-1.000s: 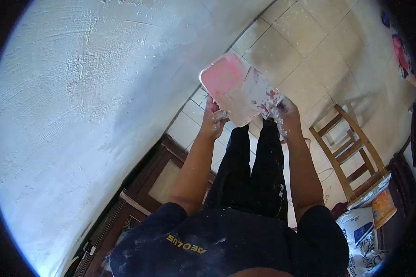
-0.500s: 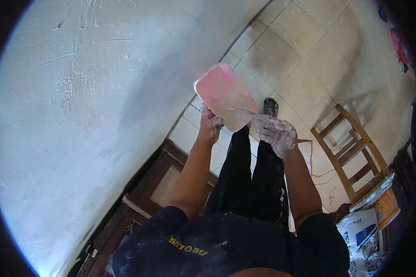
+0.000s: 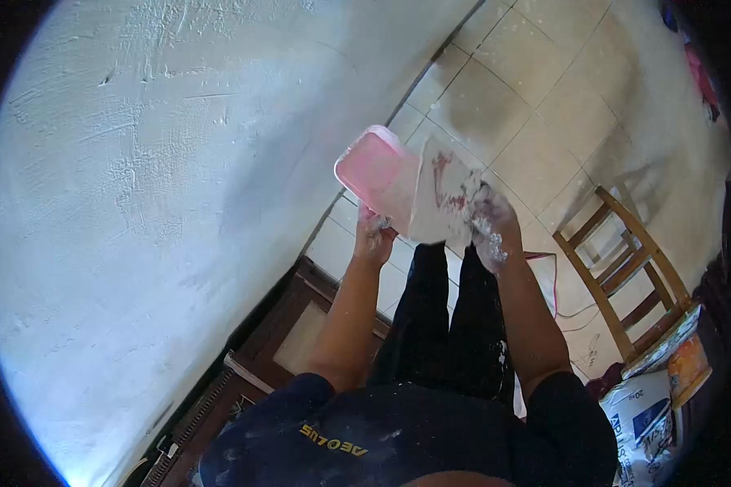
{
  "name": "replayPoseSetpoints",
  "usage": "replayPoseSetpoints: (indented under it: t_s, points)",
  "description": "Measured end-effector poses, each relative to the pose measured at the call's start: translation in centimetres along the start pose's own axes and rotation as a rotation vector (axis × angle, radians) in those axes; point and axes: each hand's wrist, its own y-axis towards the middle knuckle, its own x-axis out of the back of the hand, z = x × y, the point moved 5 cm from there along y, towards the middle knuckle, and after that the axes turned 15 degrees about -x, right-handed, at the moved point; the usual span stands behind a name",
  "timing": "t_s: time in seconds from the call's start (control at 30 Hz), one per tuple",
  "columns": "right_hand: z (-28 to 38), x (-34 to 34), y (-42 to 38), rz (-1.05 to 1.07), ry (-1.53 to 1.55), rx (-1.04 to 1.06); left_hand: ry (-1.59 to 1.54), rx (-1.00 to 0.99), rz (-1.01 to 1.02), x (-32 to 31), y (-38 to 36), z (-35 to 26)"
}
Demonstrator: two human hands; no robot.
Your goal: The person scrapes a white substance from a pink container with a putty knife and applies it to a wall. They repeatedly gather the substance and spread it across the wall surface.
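My left hand (image 3: 374,234), smeared with white, grips the lower edge of a pink plastic tub (image 3: 374,166) with pale paste on it. In my right hand (image 3: 495,231), coated with white paste, is a broad putty knife (image 3: 447,191). Its flat blade faces up, with reddish-brown stains across it. The blade's left edge overlaps the right end of the tub; whether it touches cannot be made out. The knife's handle is mostly hidden by my fingers.
A white wall (image 3: 162,187) with rough plaster patches rises on the left. Below it stands a brown wooden cabinet (image 3: 260,361). To the right are a wooden chair (image 3: 625,272), a printed white sack (image 3: 642,422) and an orange container (image 3: 690,369) on the tiled floor (image 3: 536,89).
My right hand has turned the putty knife, so its blade now shows flat and wide instead of nearly edge-on. The pink tub has shifted slightly down and left.
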Motion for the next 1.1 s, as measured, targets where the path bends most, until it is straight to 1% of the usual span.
replayPoseSetpoints:
  t_s: [0.03,0.1,0.13,0.17,0.2,0.27,0.3,0.33,0.4,0.43,0.5,0.53,0.57,0.6,0.63,0.67,0.7,0.77,0.8,0.83,0.9,0.93,0.97,1.03,1.07,1.1]
  points:
    - [1.5,-0.9,0.7,0.077,0.016,0.13,0.006,-0.001,0.0,0.8,-0.1,0.1]
    - [1.7,-0.3,4.7,0.037,0.225,0.07,0.114,-0.044,0.055,2.3,-0.7,-0.2]
    - [2.4,-1.3,6.2,0.111,0.2,0.114,0.122,-0.043,0.052,2.6,-1.2,-0.4]
    - [3.0,-2.7,7.8,0.185,0.172,0.162,0.101,-0.024,-0.06,3.5,-1.5,-0.6]
    - [3.3,-3.4,9.7,0.187,0.177,0.163,0.079,-0.004,-0.171,4.3,-1.9,-0.7]
    - [3.1,-5.5,13.4,0.312,0.151,0.135,0.102,-0.036,-0.137,5.9,-2.8,-1.2]
    - [3.0,-6.5,14.9,0.316,0.157,0.138,0.12,-0.069,-0.104,6.5,-3.1,-1.6]
    - [2.8,-7.5,16.2,0.328,0.162,0.157,0.128,-0.044,-0.182,7.2,-3.3,-1.8]
    - [2.3,-8.9,19.3,0.381,0.212,0.196,0.128,-0.03,-0.174,9.4,-4.0,-2.0]
    - [2.2,-9.5,20.6,0.382,0.218,0.198,0.12,-0.011,-0.169,9.0,-3.9,-2.6]
    - [1.1,-9.1,23.3,0.146,0.138,0.074,0.196,-0.02,-0.186,9.1,-4.4,-3.2]
    - [0.0,-8.2,25.0,0.203,0.242,0.073,0.195,-0.014,-0.204,9.8,-4.6,-3.5]
    - [-1.4,-6.6,26.2,0.194,0.248,0.073,0.193,-0.007,-0.22,10.4,-4.9,-3.6]
    - [-2.5,-4.8,27.3,0.181,0.316,0.037,0.194,0.0,-0.214,10.5,-5.1,-3.7]
    - [-2.2,-4.7,26.7,0.171,0.382,0.002,0.194,-0.003,-0.207,10.4,-5.2,-3.7]
    - [-2.3,-4.1,25.1,0.142,0.371,0.024,0.193,-0.007,-0.201,10.3,-5.3,-3.8]
    - [-1.7,-4.8,23.6,0.144,0.37,0.03,0.192,-0.009,-0.195,10.5,-5.2,-3.8]
    - [-0.1,-6.7,21.0,0.196,0.387,0.11,0.147,0.014,-0.178,11.2,-5.1,-3.3]
    - [1.5,-8.5,19.4,0.284,0.42,0.115,0.151,0.014,-0.178,11.1,-5.0,-3.2]
    - [1.3,-9.0,20.4,0.283,0.427,0.114,0.137,0.02,-0.155,10.8,-4.9,-3.2]
    - [1.8,-10.0,23.2,0.316,0.2,0.173,0.129,0.028,-0.129,10.5,-4.6,-2.9]
    - [1.6,-10.2,23.9,0.281,0.225,0.107,0.118,0.031,-0.119,10.4,-4.5,-2.8]
    - [1.1,-9.5,24.7,0.282,0.23,0.109,0.106,0.033,-0.107,10.3,-4.5,-2.7]
    - [-1.9,-4.5,27.9,0.058,0.361,0.061,0.129,0.037,-0.08,10.3,-4.2,-2.4]
    - [-2.6,-2.7,27.9,-0.01,0.245,0.135,0.151,0.04,-0.056,10.2,-4.3,-2.4]
    - [-2.6,-1.9,26.4,0.024,0.283,0.133,0.157,0.042,-0.05,9.9,-4.3,-2.5]
